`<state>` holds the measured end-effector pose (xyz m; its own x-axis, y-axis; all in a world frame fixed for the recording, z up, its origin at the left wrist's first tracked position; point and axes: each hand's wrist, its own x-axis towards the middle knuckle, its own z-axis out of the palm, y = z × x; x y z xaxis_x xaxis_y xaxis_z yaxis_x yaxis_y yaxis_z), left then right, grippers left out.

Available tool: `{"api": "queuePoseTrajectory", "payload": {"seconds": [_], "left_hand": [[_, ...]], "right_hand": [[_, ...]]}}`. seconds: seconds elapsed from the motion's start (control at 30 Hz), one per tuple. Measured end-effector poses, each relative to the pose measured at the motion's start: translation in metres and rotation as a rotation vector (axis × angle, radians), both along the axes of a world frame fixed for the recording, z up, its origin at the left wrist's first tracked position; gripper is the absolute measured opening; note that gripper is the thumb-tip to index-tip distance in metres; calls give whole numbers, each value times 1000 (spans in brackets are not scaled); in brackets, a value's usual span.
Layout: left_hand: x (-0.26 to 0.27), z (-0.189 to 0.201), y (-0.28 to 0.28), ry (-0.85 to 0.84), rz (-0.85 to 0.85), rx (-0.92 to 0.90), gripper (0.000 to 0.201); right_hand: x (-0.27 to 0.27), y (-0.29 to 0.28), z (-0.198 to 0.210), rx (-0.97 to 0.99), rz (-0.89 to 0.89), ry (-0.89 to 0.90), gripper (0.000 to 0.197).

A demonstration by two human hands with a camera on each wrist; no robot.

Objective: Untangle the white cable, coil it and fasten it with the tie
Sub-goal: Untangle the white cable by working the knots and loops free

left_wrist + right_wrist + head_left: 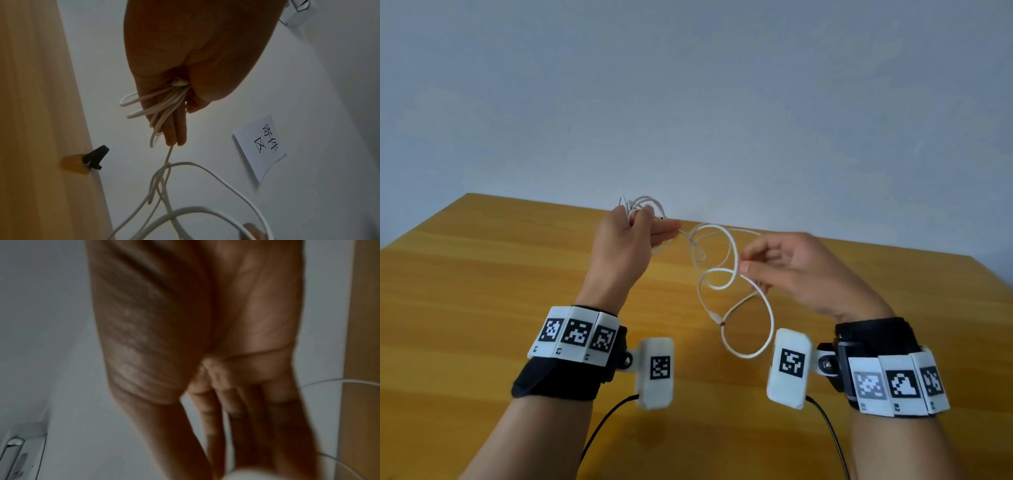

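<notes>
My left hand is raised over the wooden table and grips a bunch of loops of the white cable. In the left wrist view those loops run under its curled fingers, and one strand leaves past the fingertips. The rest of the cable hangs between my hands in loose crossing loops, with a plug dangling low. To the right, my right hand pinches a strand between thumb and forefinger. The right wrist view is blurred. A black tie lies at the table's far edge by the wall.
A pale wall stands right behind the table. In the left wrist view a paper note with printed characters is stuck to the wall. Both wrists carry marker bands and camera units with black leads.
</notes>
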<state>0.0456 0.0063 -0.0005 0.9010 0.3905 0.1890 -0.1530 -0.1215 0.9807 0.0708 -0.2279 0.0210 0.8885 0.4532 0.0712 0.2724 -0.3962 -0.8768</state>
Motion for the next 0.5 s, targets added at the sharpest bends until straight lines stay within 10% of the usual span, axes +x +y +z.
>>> {"api": "queuePoseTrajectory", "payload": {"seconds": [0.17, 0.5], "left_hand": [[2, -4, 3, -9, 11, 20, 42], [2, -1, 8, -49, 68, 42, 39]], "right_hand": [[1, 8, -10, -134, 161, 101, 22], [7, 3, -2, 310, -338, 101, 24]]}}
